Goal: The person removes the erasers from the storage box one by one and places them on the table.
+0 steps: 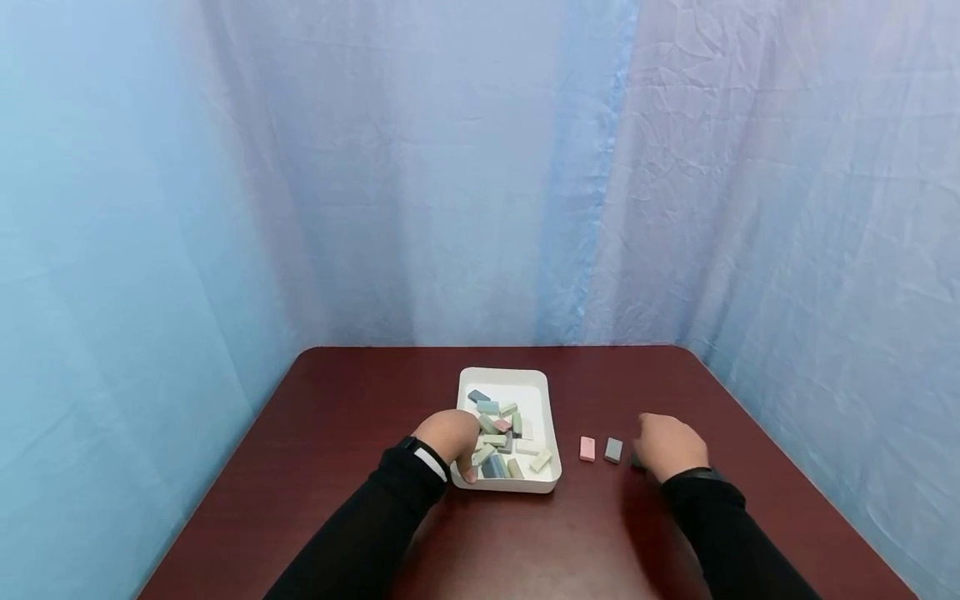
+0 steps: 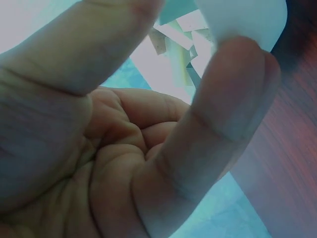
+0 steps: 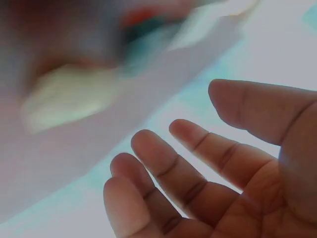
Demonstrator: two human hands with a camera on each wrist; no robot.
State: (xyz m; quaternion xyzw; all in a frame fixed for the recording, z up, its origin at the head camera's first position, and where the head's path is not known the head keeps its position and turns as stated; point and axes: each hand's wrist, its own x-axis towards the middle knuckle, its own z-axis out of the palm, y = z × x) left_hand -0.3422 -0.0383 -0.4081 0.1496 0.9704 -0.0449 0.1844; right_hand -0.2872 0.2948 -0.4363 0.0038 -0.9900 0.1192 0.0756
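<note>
Beside the right hand, just to its left on the dark red table, lie a pink block and a grey block, set side by side; that hand hovers with fingers loosely spread, holding nothing. Many blocks are left in the white tray. Left hand reaches into the tray's near corner, fingers curled at the rim; whether it holds a block, cannot tell.

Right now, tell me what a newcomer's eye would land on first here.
First, the white tray of pastel blocks at the middle of the dark red table, with the left hand at its near left corner. Next, the pink block and grey block lying side by side right of the tray, beside the right hand, whose fingers are relaxed.
</note>
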